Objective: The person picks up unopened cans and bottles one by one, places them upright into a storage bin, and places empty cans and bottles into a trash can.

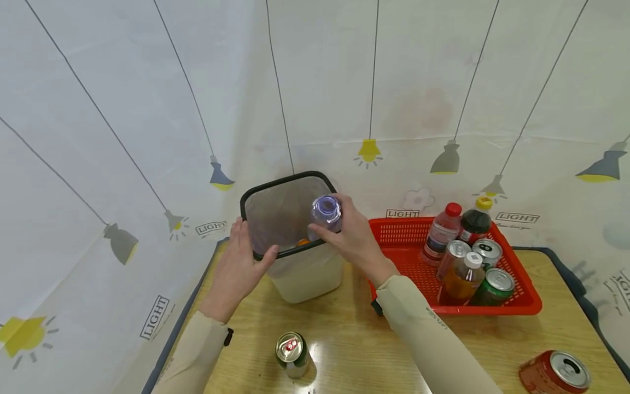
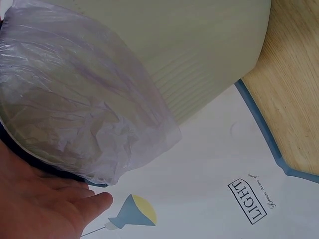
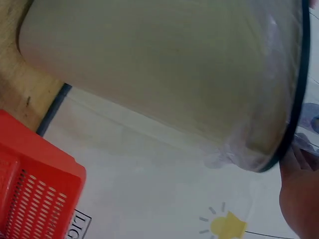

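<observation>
A pale trash bin [image 1: 307, 279] with a black rim stands at the middle of the table, lined with a thin translucent bag [image 2: 84, 99]. My right hand [image 1: 351, 235] grips a clear, purple-tinted plastic bottle [image 1: 326, 212] over the bin's opening, at its right side. Only the edge of that hand [image 3: 301, 191] shows in the right wrist view, beyond the rim. My left hand [image 1: 241, 268] rests against the bin's left rim, fingers straight and thumb spread along the front edge. Deep inside the bin shows a bit of something orange [image 1: 302, 242].
Right of the bin sits a red plastic basket [image 1: 403, 262] with several bottles and cans, among them a red-capped bottle [image 1: 443, 232] and a green can [image 1: 494, 287]. A can [image 1: 292, 354] stands in front of the bin; a red can [image 1: 553, 372] is at near right. Patterned sheeting surrounds the table.
</observation>
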`<state>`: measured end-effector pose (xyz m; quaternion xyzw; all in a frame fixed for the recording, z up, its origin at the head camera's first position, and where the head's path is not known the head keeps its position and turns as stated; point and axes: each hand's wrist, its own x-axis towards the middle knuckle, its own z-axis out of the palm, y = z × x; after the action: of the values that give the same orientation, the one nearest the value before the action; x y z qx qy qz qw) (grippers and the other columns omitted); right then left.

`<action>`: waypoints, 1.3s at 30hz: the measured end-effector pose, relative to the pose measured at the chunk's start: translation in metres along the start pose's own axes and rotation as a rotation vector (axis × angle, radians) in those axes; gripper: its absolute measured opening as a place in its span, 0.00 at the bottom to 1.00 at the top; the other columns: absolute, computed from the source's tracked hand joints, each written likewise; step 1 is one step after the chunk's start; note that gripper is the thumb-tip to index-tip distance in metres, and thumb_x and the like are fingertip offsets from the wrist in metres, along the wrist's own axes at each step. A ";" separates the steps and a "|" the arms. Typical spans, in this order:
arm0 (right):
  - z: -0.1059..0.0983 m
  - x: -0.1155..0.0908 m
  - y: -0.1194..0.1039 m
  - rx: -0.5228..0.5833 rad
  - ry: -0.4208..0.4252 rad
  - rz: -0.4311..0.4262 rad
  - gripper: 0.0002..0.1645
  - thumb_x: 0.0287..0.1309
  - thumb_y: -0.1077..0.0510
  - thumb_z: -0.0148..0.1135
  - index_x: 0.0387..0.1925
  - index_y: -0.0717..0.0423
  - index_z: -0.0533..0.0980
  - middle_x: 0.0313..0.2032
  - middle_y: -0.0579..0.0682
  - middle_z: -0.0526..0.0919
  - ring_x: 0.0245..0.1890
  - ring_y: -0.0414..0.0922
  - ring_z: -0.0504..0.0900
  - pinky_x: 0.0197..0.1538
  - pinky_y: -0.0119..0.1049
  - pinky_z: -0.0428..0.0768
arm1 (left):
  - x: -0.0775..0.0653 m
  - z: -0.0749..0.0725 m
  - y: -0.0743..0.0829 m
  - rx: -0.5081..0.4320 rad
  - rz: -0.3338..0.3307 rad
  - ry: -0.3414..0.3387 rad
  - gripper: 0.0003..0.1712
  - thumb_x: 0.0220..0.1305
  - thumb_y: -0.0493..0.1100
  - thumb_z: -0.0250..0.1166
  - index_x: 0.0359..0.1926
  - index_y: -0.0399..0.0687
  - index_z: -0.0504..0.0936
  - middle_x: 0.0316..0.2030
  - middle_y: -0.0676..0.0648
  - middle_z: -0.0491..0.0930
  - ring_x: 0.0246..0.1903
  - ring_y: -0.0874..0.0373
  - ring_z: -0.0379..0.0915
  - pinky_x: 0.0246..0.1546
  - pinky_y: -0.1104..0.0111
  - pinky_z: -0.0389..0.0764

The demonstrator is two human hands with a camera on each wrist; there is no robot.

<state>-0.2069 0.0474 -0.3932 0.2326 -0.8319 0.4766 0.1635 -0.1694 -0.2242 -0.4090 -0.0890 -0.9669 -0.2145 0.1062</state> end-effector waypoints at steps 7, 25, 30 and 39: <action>0.015 0.007 0.004 -0.130 -0.039 0.030 0.49 0.54 0.47 0.81 0.69 0.62 0.66 0.62 0.59 0.77 0.59 0.53 0.79 0.64 0.50 0.78 | 0.000 0.000 0.000 0.005 -0.003 -0.002 0.58 0.72 0.70 0.53 0.79 0.28 0.48 0.80 0.28 0.42 0.79 0.35 0.39 0.73 0.42 0.57; -0.014 -0.022 0.001 -0.098 0.000 0.069 0.51 0.59 0.40 0.75 0.75 0.55 0.64 0.72 0.54 0.71 0.69 0.56 0.73 0.68 0.56 0.73 | -0.001 0.002 -0.002 -0.037 -0.011 -0.011 0.58 0.73 0.70 0.54 0.79 0.27 0.46 0.80 0.29 0.40 0.80 0.35 0.36 0.74 0.41 0.55; -0.031 -0.045 0.005 -0.051 0.048 0.113 0.48 0.60 0.41 0.75 0.76 0.49 0.65 0.73 0.49 0.70 0.71 0.53 0.70 0.69 0.59 0.71 | -0.002 0.002 -0.002 -0.047 -0.005 -0.015 0.58 0.73 0.69 0.54 0.79 0.27 0.45 0.80 0.28 0.39 0.79 0.34 0.35 0.74 0.41 0.55; -0.056 -0.080 0.010 -0.017 0.112 0.127 0.46 0.60 0.46 0.75 0.76 0.45 0.65 0.73 0.48 0.70 0.73 0.51 0.68 0.70 0.62 0.68 | 0.000 0.002 -0.003 -0.043 0.021 0.010 0.54 0.73 0.69 0.56 0.77 0.29 0.51 0.79 0.27 0.43 0.79 0.33 0.40 0.71 0.39 0.60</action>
<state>-0.1426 0.1187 -0.4126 0.1510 -0.8385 0.4913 0.1811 -0.1705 -0.2261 -0.4119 -0.1005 -0.9605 -0.2346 0.1113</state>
